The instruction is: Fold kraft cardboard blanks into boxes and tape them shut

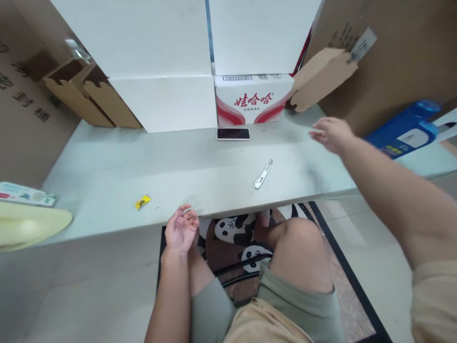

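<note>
My left hand (181, 229) is palm up at the table's front edge, its fingers loosely bent and apart, holding nothing. Left of it lies a small yellow wrapped packet (143, 202). My right hand (332, 135) hovers over the right part of the table, slightly blurred. Its bent fingers point left, and I see nothing in them. Between the hands, a white utility knife (263, 174) rests on the tabletop, touched by neither. Farther back, a phone (233, 134) with a dark screen lies flat before the boxes.
White cartons (164, 102) and a red-and-white printed carton (254, 101) are stacked along the back of the table (200, 171). Brown cardboard holders (96, 95) stand at the left. A blue bottle (407, 131) leans at the right. A pale yellow object (32, 224) occupies the left edge.
</note>
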Motion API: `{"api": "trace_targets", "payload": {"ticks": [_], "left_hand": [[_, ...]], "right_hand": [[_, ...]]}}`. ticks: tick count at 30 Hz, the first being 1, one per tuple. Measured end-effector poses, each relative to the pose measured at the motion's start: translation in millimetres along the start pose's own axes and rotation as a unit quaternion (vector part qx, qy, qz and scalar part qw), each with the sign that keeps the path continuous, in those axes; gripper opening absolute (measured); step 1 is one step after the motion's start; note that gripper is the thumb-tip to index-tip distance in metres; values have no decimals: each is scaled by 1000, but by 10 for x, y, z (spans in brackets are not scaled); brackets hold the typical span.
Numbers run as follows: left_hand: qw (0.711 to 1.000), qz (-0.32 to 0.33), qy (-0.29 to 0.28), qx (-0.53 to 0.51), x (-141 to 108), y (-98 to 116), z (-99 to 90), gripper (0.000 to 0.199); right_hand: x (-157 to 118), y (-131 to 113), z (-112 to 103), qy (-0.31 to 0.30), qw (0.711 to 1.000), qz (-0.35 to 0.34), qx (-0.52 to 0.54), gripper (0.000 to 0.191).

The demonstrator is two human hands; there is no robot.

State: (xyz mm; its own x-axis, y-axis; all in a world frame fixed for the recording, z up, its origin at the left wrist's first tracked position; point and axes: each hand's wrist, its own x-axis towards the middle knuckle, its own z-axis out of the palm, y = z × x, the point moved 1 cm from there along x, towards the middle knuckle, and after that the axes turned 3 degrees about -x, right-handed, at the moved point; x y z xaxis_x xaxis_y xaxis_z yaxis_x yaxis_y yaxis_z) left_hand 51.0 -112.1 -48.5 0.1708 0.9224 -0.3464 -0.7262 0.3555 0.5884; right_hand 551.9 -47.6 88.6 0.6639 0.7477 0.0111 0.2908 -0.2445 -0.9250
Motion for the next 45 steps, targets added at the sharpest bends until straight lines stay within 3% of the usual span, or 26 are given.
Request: {"api": "trace_targets", "payload": {"ticks": [2,5,9,15,19,22,25,31,35,37,39,42,45], "left_hand": [[1000,-7,-8,-2,-9,-2,-15,33],[1000,-17,-15,2,-18,-1,-45,36],[999,-20,-21,14,-52,37,-13,35],[999,-14,-27,36,-52,189,365,23],[998,-13,-14,67,120,371,733,18],[998,-9,2,64,267,503,876,17],[999,-13,13,43,363,578,822,15],[999,-8,40,-32,412,701,505,13],[994,28,43,-91,410,921,401,14],[992,44,45,-113,414,1037,358,14],[989,58,51,-130,425,1135,310,14],[983,72,63,-154,457,1242,240,15],[978,89,61,-176,490,1324,190,14]], "right_hand": [[-258,274,331,-59,995,-37,-68,12],[-776,718,750,-133,967,-124,-178,34],[-1199,1003,1014,-161,918,-222,-286,47],[-1267,1020,1016,-136,876,-270,-375,51],[-1299,1057,1018,-112,848,-308,-418,48],[-1329,1086,1017,-91,818,-352,-445,43],[-1341,1089,1016,-111,796,-392,-449,43],[-1362,1041,1003,-135,742,-417,-507,32],[-1354,835,1102,-171,695,-455,-529,23],[-1348,590,1268,-203,721,-451,-485,18],[-1354,246,1553,-216,787,-417,-400,16],[-1381,-345,2209,-212,882,-337,-253,16],[-1434,-898,3041,-263,883,-335,-199,7]]}}
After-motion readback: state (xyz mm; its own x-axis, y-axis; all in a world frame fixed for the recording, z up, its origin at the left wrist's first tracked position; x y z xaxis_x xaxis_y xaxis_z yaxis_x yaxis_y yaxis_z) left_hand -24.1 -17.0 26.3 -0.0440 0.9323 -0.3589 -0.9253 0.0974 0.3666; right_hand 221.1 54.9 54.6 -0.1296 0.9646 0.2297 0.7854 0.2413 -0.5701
